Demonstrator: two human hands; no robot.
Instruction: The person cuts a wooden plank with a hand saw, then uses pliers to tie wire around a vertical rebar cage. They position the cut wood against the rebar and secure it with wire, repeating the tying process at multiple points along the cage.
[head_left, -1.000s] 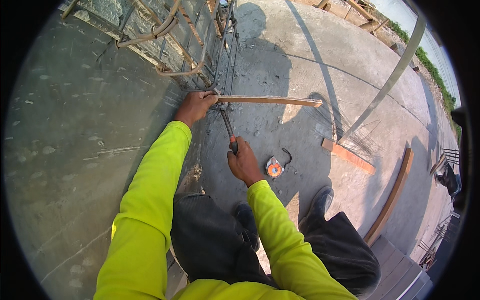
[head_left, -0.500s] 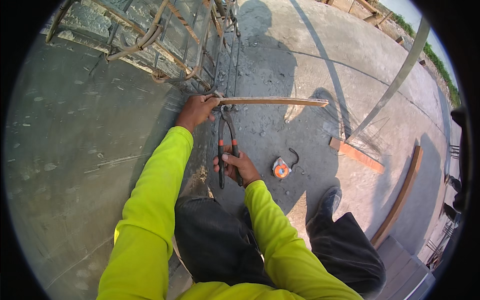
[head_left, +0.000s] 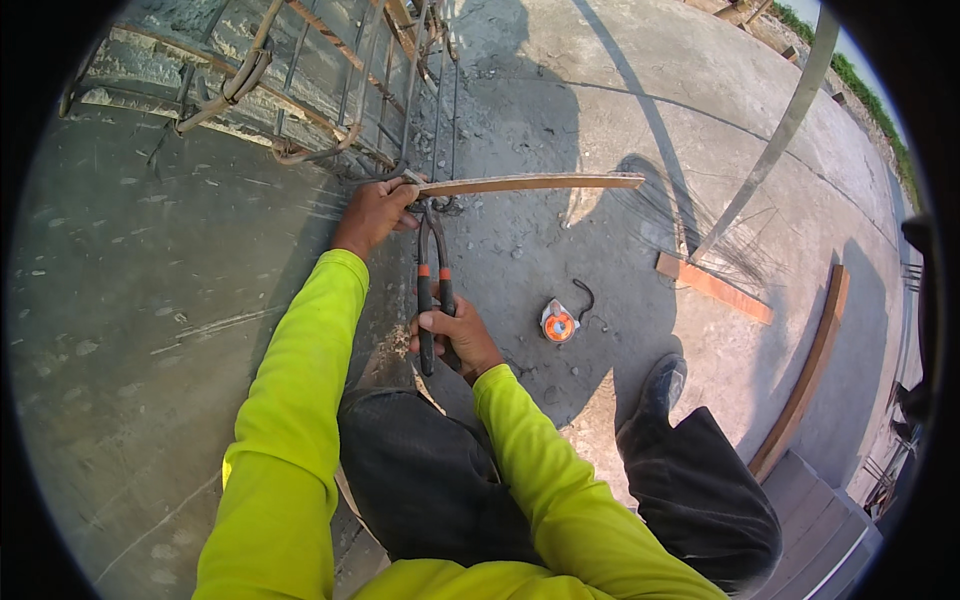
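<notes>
My left hand (head_left: 378, 215) is closed round the near end of a thin wooden strip (head_left: 540, 183), which sticks out to the right above the concrete floor. Just below that end are the jaws of a pair of pincers (head_left: 426, 285) with black grips and red bands. My right hand (head_left: 458, 337) is wrapped around both handles, which stand a little apart. The jaws reach thin dark wire or bar ends at the foot of the rebar cage (head_left: 400, 110); what exactly they bite is too small to tell.
A tape measure (head_left: 558, 322) with a dark strap lies on the floor to the right. Beyond it are a short wooden block (head_left: 715, 288) under a slanting prop (head_left: 770, 150), loose wires, and a long timber (head_left: 805, 380). A concrete face (head_left: 170, 300) fills the left side.
The pincers' handles have drawn closer together in my right hand. My left hand still holds the wooden strip. The whole view has shifted slightly.
</notes>
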